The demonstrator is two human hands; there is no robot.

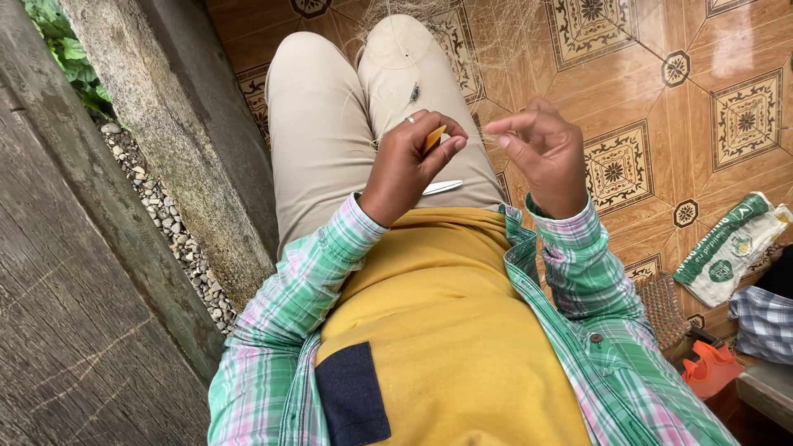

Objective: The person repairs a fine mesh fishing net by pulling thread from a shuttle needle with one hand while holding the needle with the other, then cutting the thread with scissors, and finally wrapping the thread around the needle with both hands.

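2 hands: left hand [407,163] pinches orange needle [434,137].

place: home porch | evidence: patterned floor tiles [644,83], concrete ledge [165,107], gravel [165,223] and plants [62,49] beside it

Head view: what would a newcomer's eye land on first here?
The two raised hands at centre: the left hand pinches a small orange tool, the right hand holds fine thread. Fine netting drapes over the knees above the patterned tile floor, and a white blade lies on the lap.
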